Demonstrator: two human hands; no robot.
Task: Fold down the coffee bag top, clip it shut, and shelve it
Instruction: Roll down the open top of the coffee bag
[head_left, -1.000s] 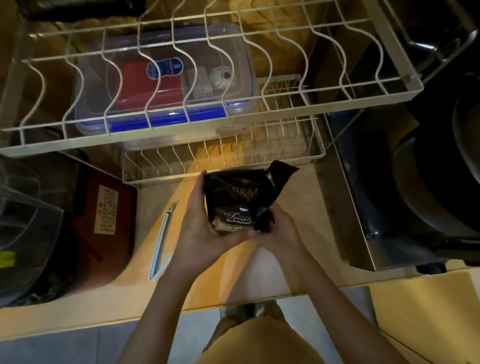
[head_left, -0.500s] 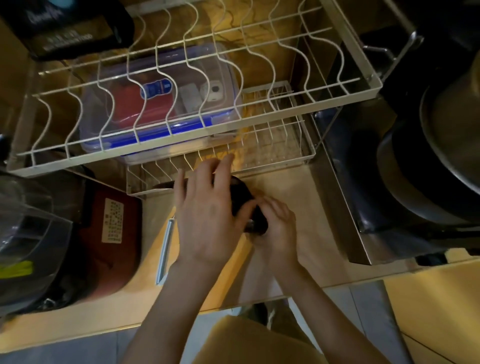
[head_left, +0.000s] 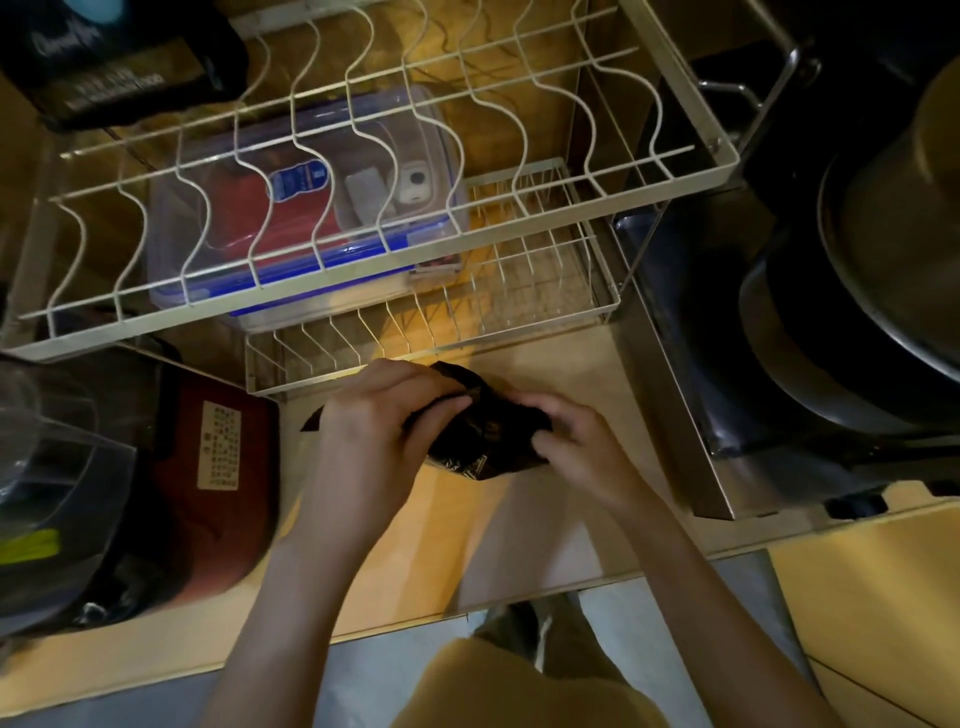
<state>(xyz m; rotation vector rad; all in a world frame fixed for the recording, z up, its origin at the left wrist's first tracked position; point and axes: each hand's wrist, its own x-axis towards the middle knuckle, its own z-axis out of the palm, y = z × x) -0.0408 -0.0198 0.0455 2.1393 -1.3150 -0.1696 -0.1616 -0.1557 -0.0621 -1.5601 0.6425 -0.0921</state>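
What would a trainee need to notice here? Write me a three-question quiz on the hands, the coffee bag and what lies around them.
1. True or false: both hands, left hand and right hand, are on the coffee bag.
2. What sits on the lower wire rack behind the bag? A) a clear lidded container B) a stack of plates C) a kettle
3. Fill in: the bag rests on the wooden ______.

Key: 1 true. 2 A, the clear container with blue clasps. 3 counter.
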